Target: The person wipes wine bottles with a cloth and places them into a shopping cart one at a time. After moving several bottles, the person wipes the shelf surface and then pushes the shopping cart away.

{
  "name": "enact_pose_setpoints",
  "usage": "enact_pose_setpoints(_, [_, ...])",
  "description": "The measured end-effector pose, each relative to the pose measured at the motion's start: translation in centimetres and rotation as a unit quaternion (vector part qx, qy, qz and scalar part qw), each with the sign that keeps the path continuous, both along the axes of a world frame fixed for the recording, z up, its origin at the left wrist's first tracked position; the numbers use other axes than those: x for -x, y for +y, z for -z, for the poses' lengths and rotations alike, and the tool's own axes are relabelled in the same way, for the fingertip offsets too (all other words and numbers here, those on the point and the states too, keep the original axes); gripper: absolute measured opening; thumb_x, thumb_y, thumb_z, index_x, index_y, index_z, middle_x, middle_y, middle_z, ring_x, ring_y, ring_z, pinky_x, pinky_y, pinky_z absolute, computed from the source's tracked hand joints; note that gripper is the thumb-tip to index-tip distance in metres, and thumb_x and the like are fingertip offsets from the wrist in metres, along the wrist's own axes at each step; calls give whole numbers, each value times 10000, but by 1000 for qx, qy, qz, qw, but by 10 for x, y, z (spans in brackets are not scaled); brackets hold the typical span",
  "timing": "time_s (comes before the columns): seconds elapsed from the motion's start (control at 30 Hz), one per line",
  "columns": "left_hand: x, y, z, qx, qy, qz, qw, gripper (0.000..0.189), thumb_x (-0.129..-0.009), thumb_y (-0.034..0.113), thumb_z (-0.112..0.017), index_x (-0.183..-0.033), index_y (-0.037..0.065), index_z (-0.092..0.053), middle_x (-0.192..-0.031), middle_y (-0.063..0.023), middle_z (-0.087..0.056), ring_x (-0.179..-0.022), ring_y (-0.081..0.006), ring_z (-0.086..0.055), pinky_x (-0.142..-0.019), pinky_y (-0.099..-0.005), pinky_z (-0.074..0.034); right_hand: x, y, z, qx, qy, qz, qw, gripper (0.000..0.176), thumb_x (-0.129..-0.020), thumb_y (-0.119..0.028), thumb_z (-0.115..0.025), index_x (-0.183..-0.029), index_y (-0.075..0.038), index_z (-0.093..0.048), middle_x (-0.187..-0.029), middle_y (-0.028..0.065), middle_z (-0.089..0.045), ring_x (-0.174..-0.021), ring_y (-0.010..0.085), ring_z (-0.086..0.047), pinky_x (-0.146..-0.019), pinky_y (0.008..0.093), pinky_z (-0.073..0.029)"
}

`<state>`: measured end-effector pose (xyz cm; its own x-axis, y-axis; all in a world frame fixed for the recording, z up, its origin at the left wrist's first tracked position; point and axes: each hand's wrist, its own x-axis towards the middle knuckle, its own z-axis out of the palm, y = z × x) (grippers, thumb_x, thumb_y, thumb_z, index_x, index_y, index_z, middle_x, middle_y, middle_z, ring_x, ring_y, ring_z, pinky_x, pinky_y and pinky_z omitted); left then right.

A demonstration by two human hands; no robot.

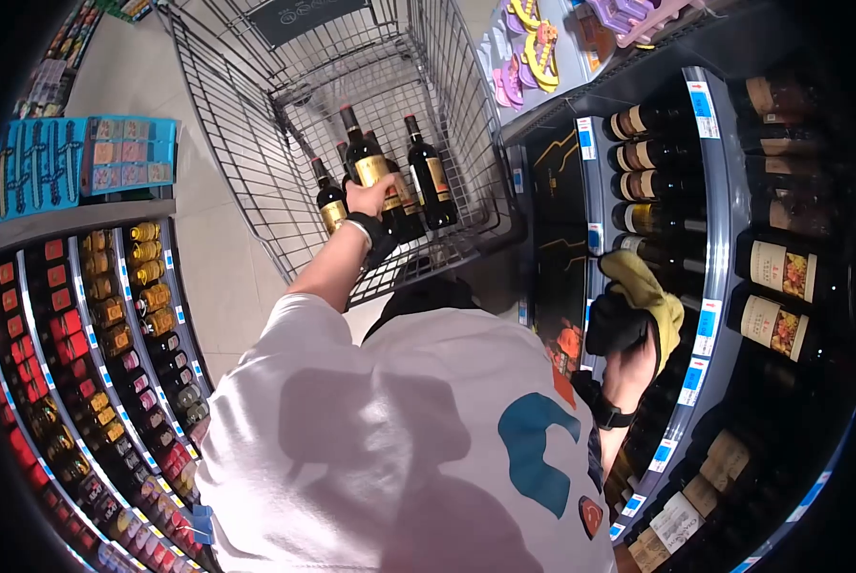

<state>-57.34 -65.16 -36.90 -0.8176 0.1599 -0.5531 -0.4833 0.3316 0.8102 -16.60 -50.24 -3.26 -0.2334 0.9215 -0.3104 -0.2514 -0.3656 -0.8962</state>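
The left hand [369, 198] grips a bottle [362, 150] inside the cart [351, 86]; if it slips, it may knock neighbouring bottles [433, 181]. Yellow cloth [671, 315] covers the right hand [635, 332], so its grip I cannot tell.

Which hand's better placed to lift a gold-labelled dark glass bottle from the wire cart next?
Left hand, probably: it grips one such bottle; right hand, beside shelves, is partly covered by yellow fabric.

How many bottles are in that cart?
5: dark glass bottle in the left hand, second bottle leftmost, third bottle rightmost, fourth bottle between first and third, fifth bottle between first and second. More may be hidden.
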Motion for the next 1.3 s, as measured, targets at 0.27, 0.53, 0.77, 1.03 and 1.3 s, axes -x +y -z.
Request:
enact_pose_setpoints(0.27, [-27,1,18,251,18,16,968,1027,-519,320,-864,-1318,-80,-358,-1105,-229,-606,-951,-315,-637,-810,-396,-537,-17,-13,0,28,-19,73,997,342,-971,-163,-495,-1269,4,-480,-1236,103,-564,-1133,214,-545,-1024,339,-400])
enact_pose_setpoints(0.53, [-32,12,-63,369,-51,99,923,1048,-508,575,-788,-1291,-38,-458,-1274,-268,-518,-1195,-379,-506,-1018,-416,-403,-25,-19,2,34,0,86,996,349,-961,-157,-516,-1279,-19,-482,-1242,103,-561,-1139,216,-545,-1026,346,-401])
enact_pose_setpoints(0.77, [-31,10,-50,403,-29,144,903,972,-541,561,-799,-1244,-45,-510,-1246,-236,-553,-1169,-343,-541,-980,-401,-447,-32,-22,7,36,-1,102,994,354,-958,-167,-522,-1275,-16,-485,-1225,109,-572,-1125,230,-554,-1022,360,-405])
enact_pose_setpoints(1.03, [-36,21,-51,420,10,205,884,886,-577,505,-813,-1191,-48,-495,-1196,-205,-587,-1105,-317,-587,-945,-374,-479,-32,-27,7,54,7,111,992,342,-953,-176,-524,-1253,-14,-502,-1199,102,-585,-1103,230,-563,-998,360,-419])
enact_pose_setpoints(1.3, [-44,44,-43,405,35,224,886,898,-592,474,-812,-1214,-28,-402,-1184,-196,-579,-1074,-313,-609,-929,-386,-490,-33,-32,5,41,-33,118,992,322,-946,-157,-528,-1235,-17,-515,-1178,100,-597,-1091,224,-571,-993,353,-418])
